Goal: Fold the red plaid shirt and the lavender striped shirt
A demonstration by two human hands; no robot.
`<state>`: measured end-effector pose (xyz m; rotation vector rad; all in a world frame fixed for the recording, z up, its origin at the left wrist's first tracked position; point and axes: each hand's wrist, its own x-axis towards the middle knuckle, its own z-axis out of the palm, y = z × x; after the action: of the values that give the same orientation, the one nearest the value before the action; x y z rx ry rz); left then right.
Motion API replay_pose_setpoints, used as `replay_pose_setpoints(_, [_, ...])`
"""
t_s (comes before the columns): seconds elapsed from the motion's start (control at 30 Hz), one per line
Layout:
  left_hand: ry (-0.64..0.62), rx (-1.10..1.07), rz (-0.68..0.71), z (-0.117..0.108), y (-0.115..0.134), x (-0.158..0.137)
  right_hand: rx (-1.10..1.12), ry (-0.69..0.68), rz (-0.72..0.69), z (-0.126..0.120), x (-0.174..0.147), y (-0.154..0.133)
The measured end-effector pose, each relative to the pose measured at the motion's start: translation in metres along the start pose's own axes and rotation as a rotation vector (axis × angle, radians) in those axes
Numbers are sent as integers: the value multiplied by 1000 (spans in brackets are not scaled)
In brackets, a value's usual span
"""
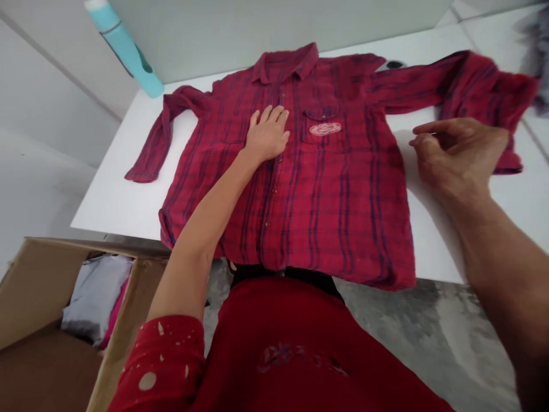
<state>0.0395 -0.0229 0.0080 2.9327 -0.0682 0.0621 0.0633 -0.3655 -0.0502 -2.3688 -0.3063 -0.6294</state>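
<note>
A red and navy checked shirt (347, 189) lies front up, spread over the white table, with its collar at the far side. A pale oval patch (325, 129) sits on its chest pocket. My left hand (268, 134) rests flat on the shirt's chest near the button line, fingers stretched out. Off the shirt's right side, below the sleeve, my right hand (458, 151) is raised with thumb and forefinger pinched together. A tiny whitish glint shows by those fingertips; what it is I cannot make out.
A turquoise bottle (128, 54) stands at the table's far left corner. On the lower left, an open cardboard box (36, 274) holds grey and pink cloth (96, 294). Behind the right sleeve lies a small dark object (394, 64). Dark fabric (542, 57) shows at the right edge.
</note>
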Motion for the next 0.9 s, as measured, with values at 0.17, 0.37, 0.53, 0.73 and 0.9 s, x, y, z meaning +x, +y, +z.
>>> replay_pose_setpoints(0.17, [114,45,-101,-32,-7,-12,83,-18,113,-4,0,-17])
replay_pose_setpoints(0.37, [140,25,-331,-41,-6,-9,135,-15,194,-6,1,-31])
replay_pose_setpoints(0.53, [43,-16,-405,-23,7,-2,150,0,221,-8,3,-33])
replay_pose_setpoints(0.73, [15,-136,-392,-14,3,10,165,20,172,-6,3,-29])
replay_pose_setpoints(0.9, [18,-176,-357,-11,-6,15,166,4,196,-6,4,-28])
